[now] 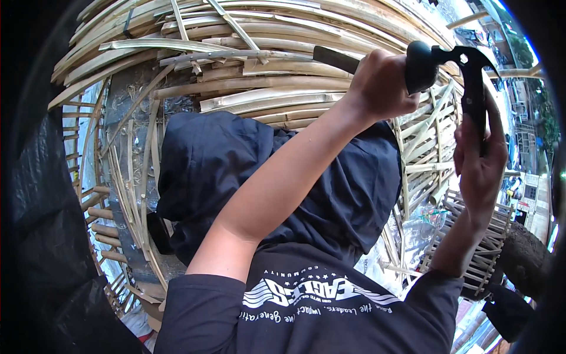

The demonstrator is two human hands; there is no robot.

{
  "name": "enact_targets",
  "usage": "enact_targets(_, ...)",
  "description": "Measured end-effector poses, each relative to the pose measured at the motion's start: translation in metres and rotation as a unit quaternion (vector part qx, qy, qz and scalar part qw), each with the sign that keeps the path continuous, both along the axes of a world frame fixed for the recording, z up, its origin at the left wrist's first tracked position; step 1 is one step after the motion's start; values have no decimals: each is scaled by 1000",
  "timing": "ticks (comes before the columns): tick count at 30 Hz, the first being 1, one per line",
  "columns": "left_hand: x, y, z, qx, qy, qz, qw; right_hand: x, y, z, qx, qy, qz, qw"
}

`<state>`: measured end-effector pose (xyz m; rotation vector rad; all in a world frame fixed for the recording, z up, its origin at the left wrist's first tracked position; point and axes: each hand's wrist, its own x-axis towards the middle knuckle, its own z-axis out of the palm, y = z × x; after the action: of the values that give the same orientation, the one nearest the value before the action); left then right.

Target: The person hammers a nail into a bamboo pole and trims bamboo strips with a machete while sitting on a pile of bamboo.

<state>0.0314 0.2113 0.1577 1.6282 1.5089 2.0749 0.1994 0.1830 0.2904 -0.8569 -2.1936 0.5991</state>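
Observation:
My left hand (380, 82) is closed round a knife, arm stretched across my lap. Out of the left side of the fist sticks its dark, flat, blunt-ended blade (335, 59). On the fist's other side shows the thick black handle end (421, 66). Upright in my right hand (480, 156) is a dark claw hammer (473, 94), fingers wrapped low on its handle. The hammer's striking face is at the knife's handle end, touching or nearly so; its claw points right. Split bamboo strips (271, 97) lie beyond my knees, below the blade.
A large pile of long bamboo strips (283, 26) fills the far side. A bamboo lattice (427, 138) stands to the right, with a slatted bamboo piece (489, 236) near my right forearm. Black sheeting (47, 224) hangs at the left. Bamboo pole ends (107, 236) stick out beside it.

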Motion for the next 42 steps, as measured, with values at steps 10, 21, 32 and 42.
enact_targets(10, -10, 8, 3, 29, 39, 32, 998, 2, 8, -1, 144, -144, -6, 979)
enact_targets(21, -8, 3, 3, 27, 16, 20, 999, 7, 13, -2, 174, -106, -53, 978)
enact_targets(32, -6, 5, 5, 7, 17, 16, 1000, 6, 16, -5, 216, -75, 2, 973)
enact_targets(42, -19, 1, 11, 28, -8, 16, 999, 7, 26, 8, 221, -67, 24, 973)
